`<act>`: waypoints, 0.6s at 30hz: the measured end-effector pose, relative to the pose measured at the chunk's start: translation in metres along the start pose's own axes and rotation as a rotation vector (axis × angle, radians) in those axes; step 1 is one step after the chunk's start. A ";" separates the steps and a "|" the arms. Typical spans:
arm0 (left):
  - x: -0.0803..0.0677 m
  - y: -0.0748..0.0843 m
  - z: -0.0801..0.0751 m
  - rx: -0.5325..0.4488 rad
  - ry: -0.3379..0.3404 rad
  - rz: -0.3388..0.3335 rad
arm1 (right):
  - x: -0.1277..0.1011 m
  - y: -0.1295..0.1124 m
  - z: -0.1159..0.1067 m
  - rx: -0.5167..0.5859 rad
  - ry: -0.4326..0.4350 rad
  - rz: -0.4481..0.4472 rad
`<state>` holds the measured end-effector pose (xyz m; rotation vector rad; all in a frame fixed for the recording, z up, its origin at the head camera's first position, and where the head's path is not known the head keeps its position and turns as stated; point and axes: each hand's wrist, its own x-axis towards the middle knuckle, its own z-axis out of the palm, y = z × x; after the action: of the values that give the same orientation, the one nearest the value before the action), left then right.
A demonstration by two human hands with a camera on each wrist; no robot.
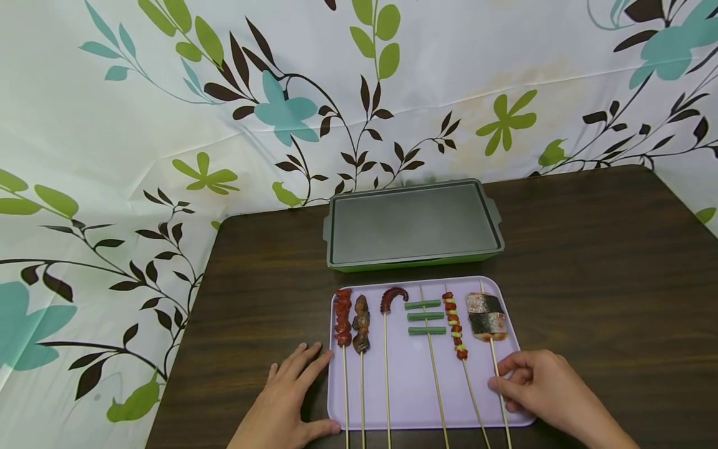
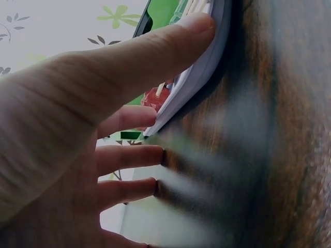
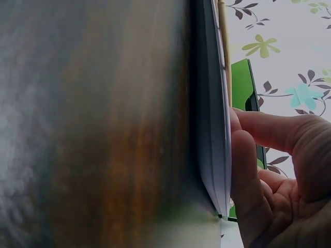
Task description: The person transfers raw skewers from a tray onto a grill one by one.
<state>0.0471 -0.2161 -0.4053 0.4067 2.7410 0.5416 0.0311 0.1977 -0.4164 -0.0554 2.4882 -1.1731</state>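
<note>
A lavender tray [image 1: 409, 380] lies on the dark wooden table [image 1: 589, 268] and carries several skewers side by side: red meat [image 1: 343, 317], dark meat [image 1: 361, 324], an octopus tentacle [image 1: 392, 298], green beans [image 1: 425, 317], red and yellow pieces [image 1: 455, 325] and a fish slab [image 1: 486, 317]. My left hand [image 1: 314, 393] rests flat on the table at the tray's left edge, fingers straight, its thumb [image 2: 170, 41] against the tray rim [image 2: 201, 72]. At the tray's right front my right hand [image 1: 502, 377] curls its fingers around the fish skewer's stick [image 1: 495, 358].
A green-rimmed griddle [image 1: 412, 223] with a grey cooking plate stands just behind the tray. A floral cloth [image 1: 168, 125] covers the wall and hangs off the table's left side. In the right wrist view the tray rim [image 3: 212, 129] stands beside my thumb [image 3: 248, 175].
</note>
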 end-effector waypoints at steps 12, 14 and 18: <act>0.001 0.001 0.000 -0.002 0.000 -0.015 | -0.003 0.003 -0.001 0.057 0.026 -0.030; 0.001 0.000 0.000 -0.001 0.002 -0.010 | -0.003 0.003 -0.001 0.073 0.029 -0.030; 0.001 0.000 0.000 0.000 0.004 -0.001 | -0.006 0.003 -0.003 0.104 0.021 -0.040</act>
<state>0.0463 -0.2159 -0.4059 0.4053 2.7446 0.5426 0.0354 0.2033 -0.4148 -0.0656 2.4509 -1.3239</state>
